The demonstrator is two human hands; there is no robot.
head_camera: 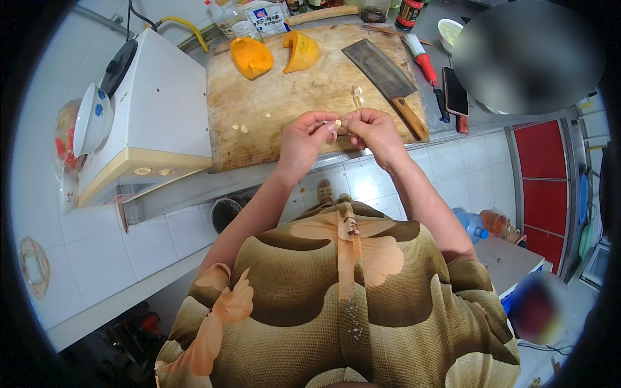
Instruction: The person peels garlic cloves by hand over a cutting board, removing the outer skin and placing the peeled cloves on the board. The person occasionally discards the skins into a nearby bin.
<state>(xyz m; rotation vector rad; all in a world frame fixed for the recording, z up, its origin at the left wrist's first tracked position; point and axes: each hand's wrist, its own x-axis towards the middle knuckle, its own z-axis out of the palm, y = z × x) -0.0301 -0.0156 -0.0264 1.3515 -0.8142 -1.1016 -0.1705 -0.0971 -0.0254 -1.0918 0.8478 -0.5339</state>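
Observation:
Both of my hands meet over the front edge of a wooden chopping board [301, 92]. A small garlic clove [338, 123] with loose skin is pinched between the fingertips of my left hand [302, 140] and those of my right hand [381, 136]. Just beyond my right hand are several unpeeled cloves [357, 92]. Peeled garlic pieces [244, 129] lie to the left of my hands. A cleaver [381, 68] rests on the board's right side, its wooden handle towards me. Two pieces of pumpkin [251, 58] stand near the back.
A white appliance [165, 97] with a bowl [93, 120] borders the board at left. Along the back are bottles [409, 14] and a seasoning bag [267, 19]. A red-handled brush [424, 63], a phone [455, 91] and a small bowl [450, 35] lie at right.

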